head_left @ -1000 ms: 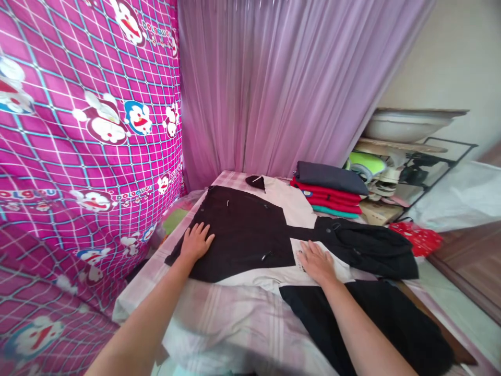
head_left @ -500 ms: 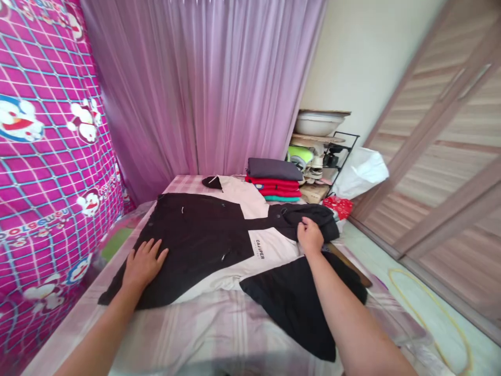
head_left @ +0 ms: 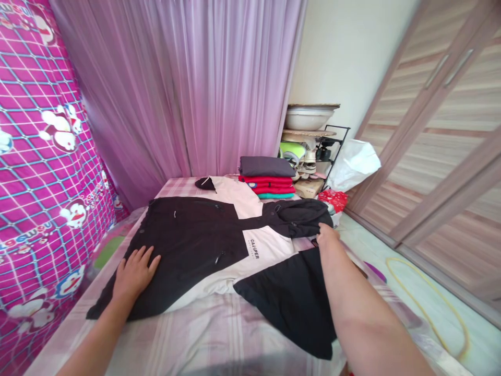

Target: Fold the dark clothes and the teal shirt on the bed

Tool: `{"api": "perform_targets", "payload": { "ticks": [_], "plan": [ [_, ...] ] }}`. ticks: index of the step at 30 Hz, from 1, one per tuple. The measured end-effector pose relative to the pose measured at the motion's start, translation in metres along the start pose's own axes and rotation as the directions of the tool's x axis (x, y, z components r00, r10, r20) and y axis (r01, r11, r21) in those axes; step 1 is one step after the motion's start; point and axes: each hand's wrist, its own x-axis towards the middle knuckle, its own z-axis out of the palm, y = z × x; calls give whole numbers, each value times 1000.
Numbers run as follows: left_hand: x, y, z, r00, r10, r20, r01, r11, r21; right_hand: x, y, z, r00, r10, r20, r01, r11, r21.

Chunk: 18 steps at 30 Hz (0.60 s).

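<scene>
A black and white hooded jacket (head_left: 199,230) lies spread on the bed, its hood (head_left: 307,215) toward the right and its hem toward the left. My left hand (head_left: 136,272) rests flat on the black lower part near the hem, fingers spread. At the near edge of the hood, the fingers of my right hand (head_left: 327,235) are closed on the fabric. One black sleeve (head_left: 287,300) stretches toward me, partly hidden by my right forearm. The other sleeve is white with a black cuff (head_left: 205,183) at the far side.
Folded clothes (head_left: 266,180) in grey, red and green are stacked at the bed's back edge. Behind them stands a rack (head_left: 344,141) with a basin (head_left: 309,117) on top. A white bag (head_left: 358,162) and wooden wardrobe (head_left: 438,156) are right; a pink patterned cloth (head_left: 47,172) hangs left.
My right hand has moved right along the hood to its outer near edge, and the hood looks more spread out. My left hand stays on the lower part. The view has shifted slightly right.
</scene>
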Motion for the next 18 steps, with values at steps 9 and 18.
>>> {"api": "perform_targets", "payload": {
  "ticks": [9,18],
  "plan": [
    [-1,3,-5,1000,2,4,-2,999,33,-29,-115,6,993,-73,97,26,907,420],
    [-6,8,-9,1000,-23,-5,23,1000,0,-166,-168,34,420,-426,801,642,764,69]
  ]
}}
